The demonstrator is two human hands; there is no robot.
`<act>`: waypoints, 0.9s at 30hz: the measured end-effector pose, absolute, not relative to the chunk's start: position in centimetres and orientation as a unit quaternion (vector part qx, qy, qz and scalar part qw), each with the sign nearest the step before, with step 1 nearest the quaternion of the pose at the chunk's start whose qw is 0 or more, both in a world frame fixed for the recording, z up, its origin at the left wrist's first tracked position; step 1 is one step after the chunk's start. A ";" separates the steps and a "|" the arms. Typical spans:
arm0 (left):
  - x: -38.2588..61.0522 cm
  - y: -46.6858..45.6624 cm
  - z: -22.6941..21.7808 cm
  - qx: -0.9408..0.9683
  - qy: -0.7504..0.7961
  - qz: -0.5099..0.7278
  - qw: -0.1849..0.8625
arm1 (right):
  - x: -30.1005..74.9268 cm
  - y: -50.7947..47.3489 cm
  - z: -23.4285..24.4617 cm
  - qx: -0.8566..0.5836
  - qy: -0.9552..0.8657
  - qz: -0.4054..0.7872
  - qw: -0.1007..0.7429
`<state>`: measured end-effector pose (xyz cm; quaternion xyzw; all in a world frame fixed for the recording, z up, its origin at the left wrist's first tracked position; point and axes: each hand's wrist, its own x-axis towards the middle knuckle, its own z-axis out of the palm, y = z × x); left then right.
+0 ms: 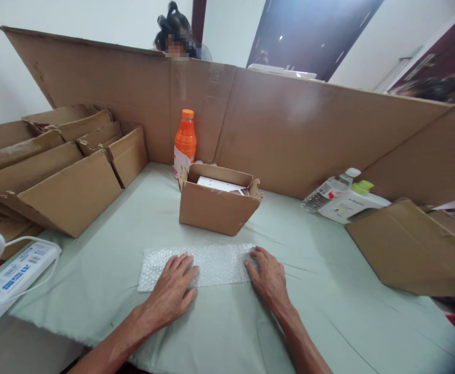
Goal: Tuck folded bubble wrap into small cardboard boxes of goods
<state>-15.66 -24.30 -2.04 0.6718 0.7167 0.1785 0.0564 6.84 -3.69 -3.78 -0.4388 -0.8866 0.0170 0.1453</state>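
Note:
A flat strip of bubble wrap (219,265) lies across the cloth-covered table in front of me. My left hand (178,283) rests on its left half, palm down with the fingers spread. At the strip's right end, my right hand (268,275) touches the edge, its fingers a little bent but apart. Just beyond the bubble wrap stands a small open cardboard box (217,208) with a white flat item (221,184) inside; the rest of its contents is hidden.
An orange bottle (185,140) stands behind the small box. Divided cardboard boxes (71,192) and a white power strip (18,280) are at left. To the right lie a clear bottle (328,192), a white jug (352,205) and a carton (410,249). A cardboard wall (289,130) closes the back; a person is behind it.

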 end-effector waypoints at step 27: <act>-22.3 -24.9 -3.5 0.652 0.724 0.226 -0.014 | 4.7 -16.6 0.1 -0.301 -0.782 0.540 0.082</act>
